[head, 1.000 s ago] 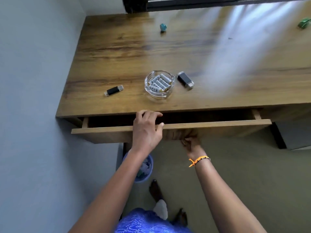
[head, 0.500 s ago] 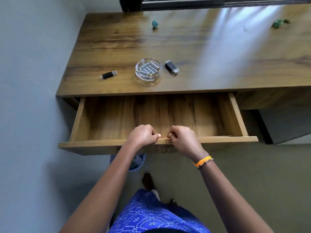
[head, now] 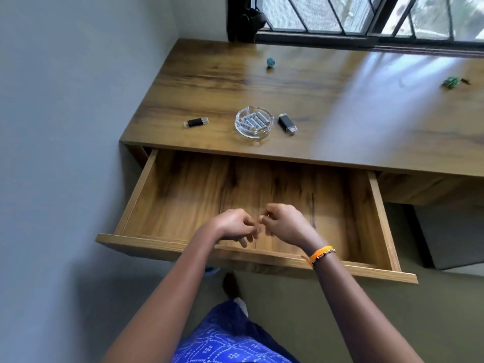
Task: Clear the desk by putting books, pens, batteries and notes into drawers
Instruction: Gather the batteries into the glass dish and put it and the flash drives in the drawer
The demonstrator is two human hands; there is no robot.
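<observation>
Two hands clear of the drawer front: left hand (head: 234, 226) and right hand (head: 284, 224) now raised over the open drawer (head: 377, 205), side by side and nearly touching, fingers loosely curled, nothing visibly held; half a second ago both gripped the front edge, a second ago the drawer barely ajar. Drawer now pulled fully out, interior bare wood with dark grain, flat bottom, thin pale side rails. Judged: opening step complete, storage ready, loading not yet begun. Batteries (head: 253, 121) on the desk (head: 353, 121), several white cylinders lying side by side in a clear, thick-walled glass dish (head: 269, 128) with notched rim, near the front edge just behind the drawer. Black flash drive (head: 196, 122) with clear cap left of the dish, well apart; second black drive (head: 287, 123) with metal end just right of it. Small teal object (head: 270, 61) farther back; small green object (head: 451, 82) far right, too small to identify. Desk surface glossy wood laminate, window glare at right. No books, pens or notes in view.
</observation>
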